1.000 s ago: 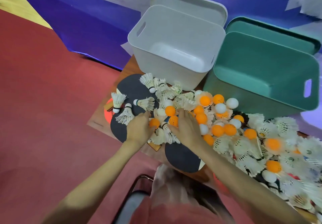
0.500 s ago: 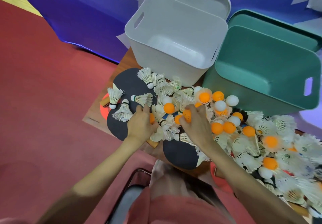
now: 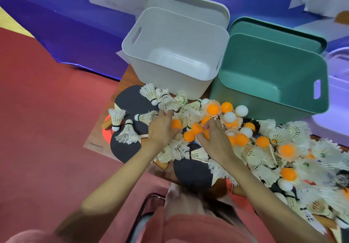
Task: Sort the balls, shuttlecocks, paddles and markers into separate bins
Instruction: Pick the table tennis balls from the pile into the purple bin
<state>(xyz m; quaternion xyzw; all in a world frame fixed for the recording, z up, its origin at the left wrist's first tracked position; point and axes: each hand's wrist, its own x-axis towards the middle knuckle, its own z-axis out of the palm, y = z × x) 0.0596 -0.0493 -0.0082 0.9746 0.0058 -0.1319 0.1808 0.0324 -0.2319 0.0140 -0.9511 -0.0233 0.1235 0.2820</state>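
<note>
Progress: Sorting has barely begun. The white bin at upper centre and the green bin to its right both stand with nothing inside, as far as their interiors show.
Pile: Orange balls, white balls, feathered shuttlecocks and black-faced paddles lie mixed across the wooden table, from centre frame to the lower right edge.
Left hand: The left hand reaches into the heap at centre, fingers curled among shuttlecocks with an orange ball touching its inner side; whether it has closed on anything cannot be told.
Right hand: The right hand is cupped just beside it, fingertips curled round orange balls and apparently gathering them.
Remaining: Every category is still to be separated.
Hidden: No markers can be picked out; they may lie buried under the feathers. A pale third bin is cut off at the right edge, and the pile's lower right runs out of frame.
</note>
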